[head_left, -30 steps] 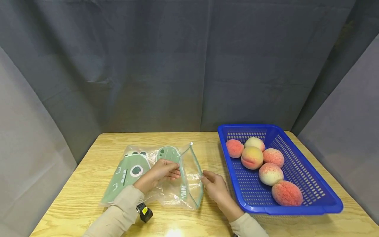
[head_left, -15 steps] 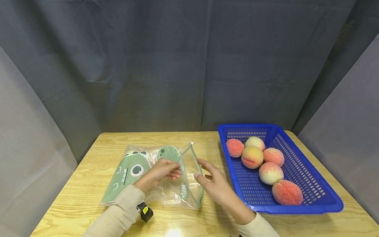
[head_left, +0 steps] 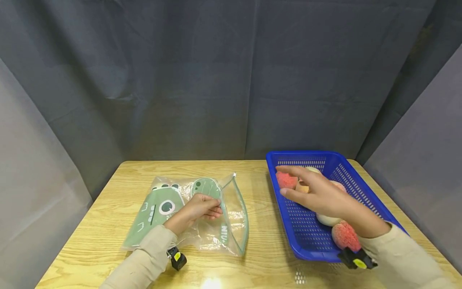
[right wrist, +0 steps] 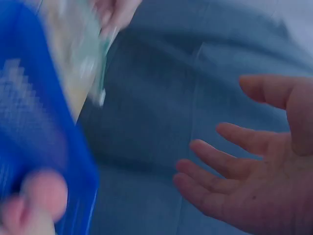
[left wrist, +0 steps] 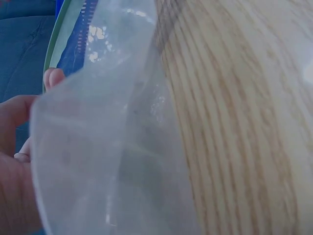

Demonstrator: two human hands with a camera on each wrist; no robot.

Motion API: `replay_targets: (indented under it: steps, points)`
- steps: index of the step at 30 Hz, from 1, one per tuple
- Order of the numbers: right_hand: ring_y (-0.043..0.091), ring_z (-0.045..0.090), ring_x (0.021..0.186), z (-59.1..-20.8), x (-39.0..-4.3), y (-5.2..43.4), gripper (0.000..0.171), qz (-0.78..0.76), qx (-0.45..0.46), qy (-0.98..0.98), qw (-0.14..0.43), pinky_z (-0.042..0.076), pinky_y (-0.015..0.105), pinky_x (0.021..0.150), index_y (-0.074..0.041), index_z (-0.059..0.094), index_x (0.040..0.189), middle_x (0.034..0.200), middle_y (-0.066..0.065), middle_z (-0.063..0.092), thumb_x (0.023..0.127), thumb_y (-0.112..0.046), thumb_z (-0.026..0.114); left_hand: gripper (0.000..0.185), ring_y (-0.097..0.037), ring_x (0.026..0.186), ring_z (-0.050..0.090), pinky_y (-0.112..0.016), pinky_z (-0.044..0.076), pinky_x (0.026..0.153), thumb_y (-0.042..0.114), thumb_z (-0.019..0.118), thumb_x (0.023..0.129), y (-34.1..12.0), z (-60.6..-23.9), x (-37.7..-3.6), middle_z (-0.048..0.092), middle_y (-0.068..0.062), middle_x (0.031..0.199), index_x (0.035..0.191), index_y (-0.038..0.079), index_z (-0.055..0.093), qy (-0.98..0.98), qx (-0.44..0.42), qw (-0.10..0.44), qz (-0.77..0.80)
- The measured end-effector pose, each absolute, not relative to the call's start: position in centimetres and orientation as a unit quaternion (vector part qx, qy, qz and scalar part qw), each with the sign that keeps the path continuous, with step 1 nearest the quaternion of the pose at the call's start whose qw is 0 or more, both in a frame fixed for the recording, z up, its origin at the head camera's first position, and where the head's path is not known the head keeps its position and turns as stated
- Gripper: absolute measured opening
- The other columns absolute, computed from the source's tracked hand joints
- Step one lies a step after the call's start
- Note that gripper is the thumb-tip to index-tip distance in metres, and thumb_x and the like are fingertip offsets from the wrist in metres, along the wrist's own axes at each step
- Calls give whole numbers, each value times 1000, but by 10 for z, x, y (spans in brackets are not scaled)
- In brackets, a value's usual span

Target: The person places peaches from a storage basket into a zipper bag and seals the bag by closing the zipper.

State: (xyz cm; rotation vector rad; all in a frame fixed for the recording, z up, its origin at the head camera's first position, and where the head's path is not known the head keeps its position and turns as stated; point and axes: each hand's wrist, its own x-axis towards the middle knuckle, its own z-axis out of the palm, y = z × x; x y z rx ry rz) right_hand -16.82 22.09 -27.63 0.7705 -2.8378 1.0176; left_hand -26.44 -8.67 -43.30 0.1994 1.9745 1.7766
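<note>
Head view: left hand (head_left: 196,210) pinches the open rim of the clear zip bag (head_left: 202,214) lying on the table (head_left: 108,224). Right hand (head_left: 317,194), fingers spread and holding nothing, hovers over the peaches (head_left: 345,236) in the blue basket (head_left: 375,224).

Left hand (head_left: 196,209) sits low at seven o'clock, fingers curled in a pinch. Right hand (head_left: 317,194) stretches toward two o'clock, fingers spread and relaxed (palm down, nothing held).
</note>
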Motion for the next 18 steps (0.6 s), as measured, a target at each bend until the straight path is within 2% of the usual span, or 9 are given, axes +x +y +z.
replay_targets:
  steps: [5, 9, 12, 18]
  points:
    - [48, 42, 125, -274, -190, 271, 68, 214, 196, -957, -17, 42, 64, 93, 5, 37, 142, 139, 29, 43, 92, -33, 64, 22, -8, 61, 65, -20, 55, 59, 13, 57, 96, -87, -433, -264, 69, -3, 72, 90, -5, 66, 725, 71, 236, 643]
    - [52, 48, 117, -283, -206, 308, 70, 139, 179, -973, -46, 44, 63, 91, 16, 40, 132, 127, 37, 50, 89, -32, 67, 22, -8, 61, 65, -19, 55, 59, 13, 57, 96, -87, -432, -265, 69, -4, 73, 91, -6, 66, 727, 71, 237, 641]
    - [49, 55, 106, -290, -210, 330, 65, 115, 167, -976, -84, 48, 60, 86, 18, 45, 122, 116, 35, 56, 86, -30, 70, 22, -8, 61, 64, -20, 55, 59, 14, 58, 95, -87, -431, -265, 69, -4, 74, 90, -6, 66, 728, 73, 237, 639]
    - [48, 56, 100, -305, -216, 352, 65, 83, 142, -966, -200, 49, 59, 83, 18, 47, 115, 108, 33, 57, 83, -32, 73, 22, -9, 62, 65, -22, 57, 62, 14, 58, 95, -87, -430, -265, 70, -4, 74, 91, -5, 66, 734, 73, 234, 633]
